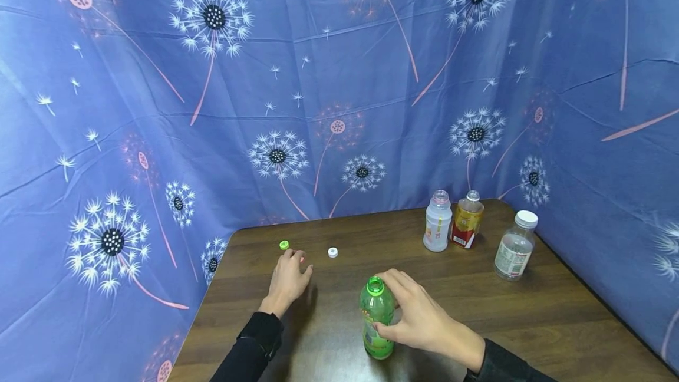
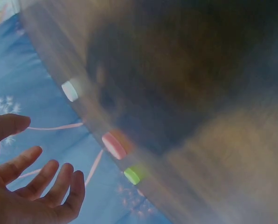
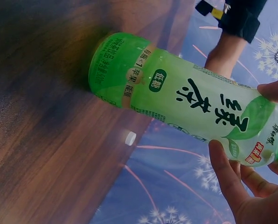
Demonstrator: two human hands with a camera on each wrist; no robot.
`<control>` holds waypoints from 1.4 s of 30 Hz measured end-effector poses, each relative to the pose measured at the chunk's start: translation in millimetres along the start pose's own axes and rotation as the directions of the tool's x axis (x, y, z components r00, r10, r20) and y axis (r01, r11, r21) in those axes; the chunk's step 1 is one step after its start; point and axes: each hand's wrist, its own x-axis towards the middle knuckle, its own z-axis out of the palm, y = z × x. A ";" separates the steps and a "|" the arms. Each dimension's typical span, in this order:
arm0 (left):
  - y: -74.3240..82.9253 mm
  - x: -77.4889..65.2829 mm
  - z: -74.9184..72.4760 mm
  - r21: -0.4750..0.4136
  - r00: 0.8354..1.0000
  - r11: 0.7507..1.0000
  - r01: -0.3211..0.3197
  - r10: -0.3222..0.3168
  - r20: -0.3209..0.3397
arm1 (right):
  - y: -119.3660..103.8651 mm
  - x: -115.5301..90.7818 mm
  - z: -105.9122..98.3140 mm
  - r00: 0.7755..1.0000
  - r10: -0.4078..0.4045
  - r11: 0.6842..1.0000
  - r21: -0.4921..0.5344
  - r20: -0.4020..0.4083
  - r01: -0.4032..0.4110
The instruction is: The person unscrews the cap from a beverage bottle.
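Observation:
My right hand (image 1: 424, 317) holds a green tea bottle (image 1: 378, 317) upright on the table, fingers and thumb around its upper part. Its open mouth faces up in the head view, and its label (image 3: 199, 98) shows in the right wrist view. My left hand (image 1: 289, 276) hovers over the table's left side with loosely curved fingers (image 2: 50, 179) and nothing between them. Close by lie a pink cap (image 2: 114, 145), mostly hidden by the hand in the head view, a green cap (image 1: 284, 244) and a white cap (image 1: 332, 252).
At the back right of the wooden table (image 1: 254, 287) stand a whitish bottle (image 1: 437, 223), a bottle with a yellow and red label (image 1: 467, 221) and a clear jar with a white lid (image 1: 514, 249). A blue dandelion-print cloth (image 1: 329, 75) hangs behind the table's edge.

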 end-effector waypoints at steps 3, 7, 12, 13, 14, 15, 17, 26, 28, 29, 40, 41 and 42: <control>-5.6 11.4 -1.7 0.032 1.000 0.999 0.014 -0.014 0.005 | -0.6 0.5 2.3 1.000 -0.001 1.000 0.024 0.003 0.001; -15.0 25.2 1.1 0.074 0.995 0.995 0.064 -0.070 0.075 | -0.2 -0.1 4.0 1.000 0.002 0.999 0.041 0.006 -0.002; -26.8 45.2 11.6 0.102 0.978 0.986 0.133 -0.147 0.150 | 1.8 -1.5 3.5 1.000 0.012 0.999 0.048 -0.007 -0.012; -28.0 49.6 14.9 0.105 0.976 0.985 0.139 -0.154 0.152 | 2.9 -1.7 2.7 1.000 0.014 0.999 0.045 -0.013 -0.013; -29.5 53.9 18.4 0.109 0.973 0.983 0.150 -0.166 0.159 | 3.8 -2.1 2.0 1.000 0.015 0.999 0.042 -0.018 -0.014; -31.2 57.4 22.2 0.119 0.971 0.981 0.155 -0.173 0.165 | 4.7 -2.6 1.3 1.000 0.017 0.999 0.037 -0.025 -0.016; -35.4 63.4 29.0 0.127 0.965 0.978 0.168 -0.190 0.183 | 6.0 -3.1 0.4 0.999 0.020 0.999 0.034 -0.035 -0.019; -71.9 68.6 47.9 0.189 0.921 0.949 0.251 -0.295 0.255 | 4.7 -1.7 4.7 1.000 0.004 0.992 0.124 0.005 -0.004; -78.6 70.1 50.1 0.193 0.919 0.948 0.253 -0.298 0.258 | 4.4 -1.7 5.4 1.000 -0.002 0.992 0.129 0.007 0.001; -81.0 71.6 50.7 0.197 0.916 0.947 0.253 -0.300 0.266 | 4.4 -2.1 5.6 1.000 -0.005 0.990 0.138 0.009 0.003; -83.3 90.0 55.5 0.171 0.911 0.957 0.233 -0.276 0.307 | 5.6 -6.1 7.1 1.000 -0.006 0.983 0.184 0.000 0.006; -83.4 91.6 55.7 0.171 0.910 0.958 0.230 -0.274 0.312 | 5.9 -5.6 7.7 1.000 -0.012 0.982 0.190 -0.003 0.012; -83.4 92.9 55.6 0.172 0.909 0.958 0.228 -0.273 0.314 | 6.3 -5.0 8.2 1.000 -0.019 0.982 0.190 -0.008 0.021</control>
